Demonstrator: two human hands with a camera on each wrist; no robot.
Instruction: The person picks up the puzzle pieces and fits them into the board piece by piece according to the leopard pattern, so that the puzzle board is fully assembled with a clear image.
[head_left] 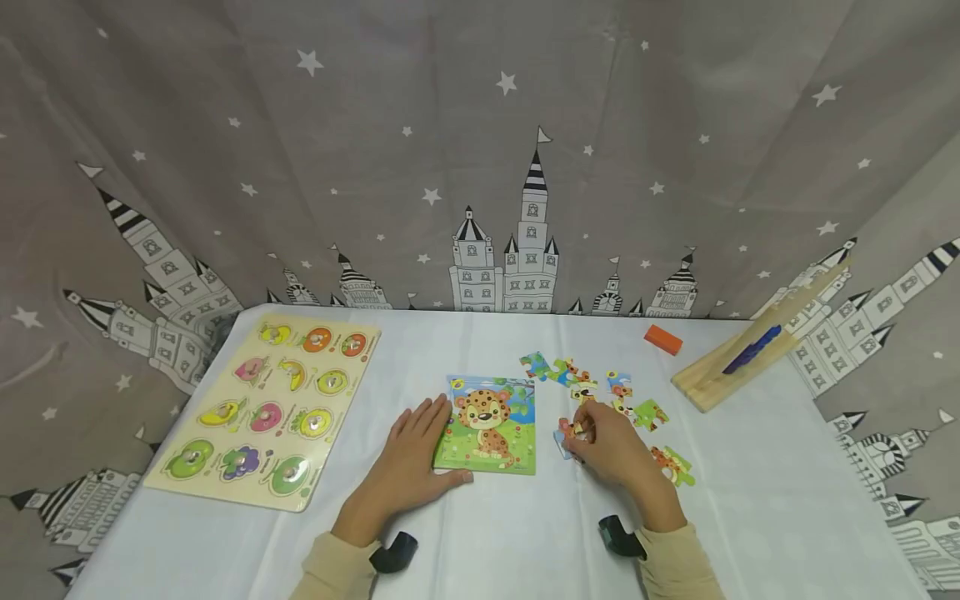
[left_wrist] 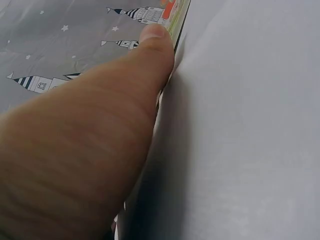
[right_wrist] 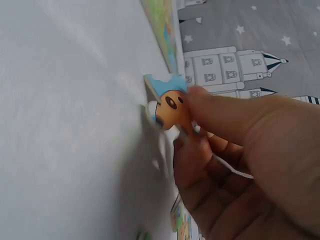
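Observation:
A square leopard picture puzzle board point(head_left: 486, 429) lies flat on the white table, the whole picture showing. My left hand point(head_left: 411, 462) rests flat at its left side, fingers straight and the fingertips at the board's edge; its thumb stretches along the near side. In the left wrist view the left hand point(left_wrist: 95, 120) shows mostly as thumb. To the right of the board, my right hand point(head_left: 617, 446) pinches a jigsaw piece point(right_wrist: 171, 102) between thumb and fingers. This piece is blue and orange with dark spots, and is tilted up from the cloth.
Loose jigsaw pieces point(head_left: 650, 414) lie scattered behind and right of my right hand. A wooden fruit peg puzzle point(head_left: 240, 417) lies at the left. At the back right are an orange block point(head_left: 663, 339) and a wooden stand point(head_left: 705, 387) with a blue-purple item.

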